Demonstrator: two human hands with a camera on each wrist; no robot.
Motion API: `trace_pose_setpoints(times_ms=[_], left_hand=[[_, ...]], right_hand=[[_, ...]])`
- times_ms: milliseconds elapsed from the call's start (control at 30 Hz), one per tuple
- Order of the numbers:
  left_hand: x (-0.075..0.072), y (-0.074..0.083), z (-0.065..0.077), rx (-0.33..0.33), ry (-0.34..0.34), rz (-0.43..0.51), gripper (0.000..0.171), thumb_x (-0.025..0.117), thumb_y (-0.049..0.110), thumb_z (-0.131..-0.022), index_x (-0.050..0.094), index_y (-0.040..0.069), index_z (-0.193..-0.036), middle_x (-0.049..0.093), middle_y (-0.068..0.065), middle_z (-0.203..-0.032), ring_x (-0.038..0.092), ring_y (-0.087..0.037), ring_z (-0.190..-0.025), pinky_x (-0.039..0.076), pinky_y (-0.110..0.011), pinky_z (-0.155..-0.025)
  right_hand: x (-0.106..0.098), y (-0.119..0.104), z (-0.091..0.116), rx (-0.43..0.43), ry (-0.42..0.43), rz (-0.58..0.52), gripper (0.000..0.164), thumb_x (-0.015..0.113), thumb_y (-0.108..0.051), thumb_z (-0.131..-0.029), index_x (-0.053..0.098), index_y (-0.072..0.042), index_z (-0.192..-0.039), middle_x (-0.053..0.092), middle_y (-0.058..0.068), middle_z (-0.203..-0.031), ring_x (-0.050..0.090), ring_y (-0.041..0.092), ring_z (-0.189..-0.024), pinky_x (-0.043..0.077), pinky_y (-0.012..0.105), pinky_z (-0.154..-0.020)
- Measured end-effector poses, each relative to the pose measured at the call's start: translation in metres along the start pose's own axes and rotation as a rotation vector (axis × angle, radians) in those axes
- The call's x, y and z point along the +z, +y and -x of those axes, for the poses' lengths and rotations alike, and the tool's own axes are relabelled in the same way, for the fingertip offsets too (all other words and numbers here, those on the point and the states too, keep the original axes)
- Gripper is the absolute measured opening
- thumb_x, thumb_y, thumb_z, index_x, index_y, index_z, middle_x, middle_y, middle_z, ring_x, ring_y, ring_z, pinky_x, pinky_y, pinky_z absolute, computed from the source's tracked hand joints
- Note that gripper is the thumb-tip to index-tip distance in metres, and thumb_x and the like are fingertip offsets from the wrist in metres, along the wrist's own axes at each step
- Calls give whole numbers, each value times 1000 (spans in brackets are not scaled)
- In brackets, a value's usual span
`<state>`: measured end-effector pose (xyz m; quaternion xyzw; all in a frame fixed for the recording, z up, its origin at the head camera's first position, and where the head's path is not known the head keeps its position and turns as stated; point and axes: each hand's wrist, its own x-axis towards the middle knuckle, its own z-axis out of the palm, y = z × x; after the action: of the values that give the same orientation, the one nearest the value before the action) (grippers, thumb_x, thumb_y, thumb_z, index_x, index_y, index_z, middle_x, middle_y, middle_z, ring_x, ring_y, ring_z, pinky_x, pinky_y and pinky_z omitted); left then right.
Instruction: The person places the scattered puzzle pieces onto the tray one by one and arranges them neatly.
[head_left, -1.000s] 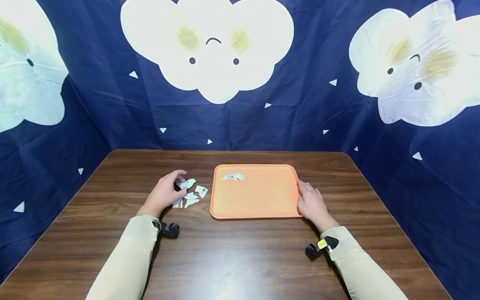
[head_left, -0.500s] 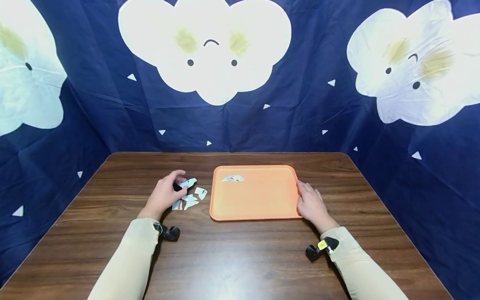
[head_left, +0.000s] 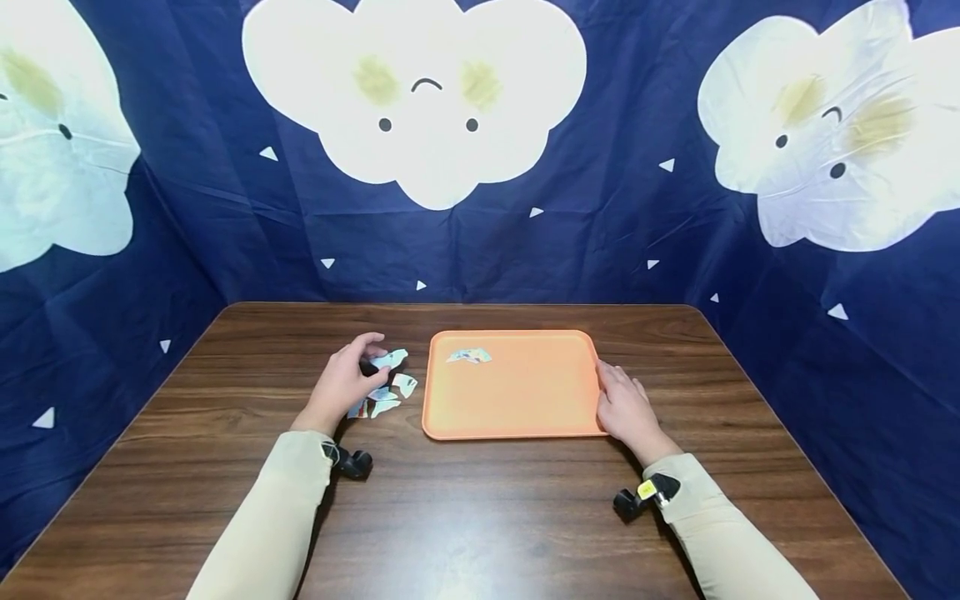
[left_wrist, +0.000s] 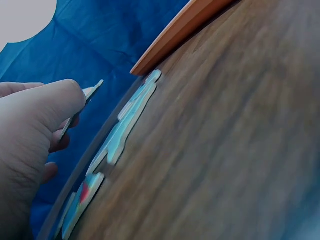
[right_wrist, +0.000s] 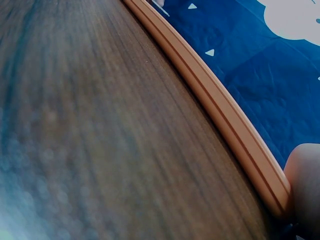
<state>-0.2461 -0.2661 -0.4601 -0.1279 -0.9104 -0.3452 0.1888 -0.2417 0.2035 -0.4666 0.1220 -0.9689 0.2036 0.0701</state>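
Note:
My left hand (head_left: 347, 379) pinches a pale blue puzzle piece (head_left: 389, 360) between thumb and fingers. In the left wrist view this held piece (left_wrist: 93, 91) is seen edge-on, raised off the table. Several more flat, irregular pieces (head_left: 405, 384) lie on the wood beneath and beside that hand, one with a red patch (left_wrist: 85, 192). My right hand (head_left: 624, 410) rests against the right edge of an orange tray (head_left: 517, 392), fingers along the rim. In the right wrist view the thumb (right_wrist: 306, 180) is at the tray's corner.
A small cluster of joined, patterned pieces (head_left: 469, 355) lies in the tray's far left part. The brown wooden table (head_left: 480, 492) ends at a dark blue cloth backdrop (head_left: 480, 258) with white clouds. Black cameras (head_left: 354, 463) are strapped at both wrists.
The left hand has lifted the puzzle piece and shifted slightly right with it, toward the tray. The right hand has stayed at the tray's edge.

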Motion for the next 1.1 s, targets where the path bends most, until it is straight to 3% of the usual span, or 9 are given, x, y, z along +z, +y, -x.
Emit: trace_pose_setpoints(times_ms=[233,1100], left_hand=[[7,10,-8,2,-17,-31,56,78,13,-85,54,6,-135,73,-9,-110,64,-31,-104,48,-50,-91],[34,47,-35,14,-82,50,55,77,15,-87,54,10,-137,72,-7,-114,64,-27,-101,50,-47,-87]], right_hand=[[0,1,0,12,-10,-9,52,41,-9,-100,40,9,-149,41,26,-154,33,46,-145,19,64,-116],[1,1,0,5,9,-8,51,40,-9,-99,43,8,-148,43,25,-153,35,46,-143,21,64,-115]])
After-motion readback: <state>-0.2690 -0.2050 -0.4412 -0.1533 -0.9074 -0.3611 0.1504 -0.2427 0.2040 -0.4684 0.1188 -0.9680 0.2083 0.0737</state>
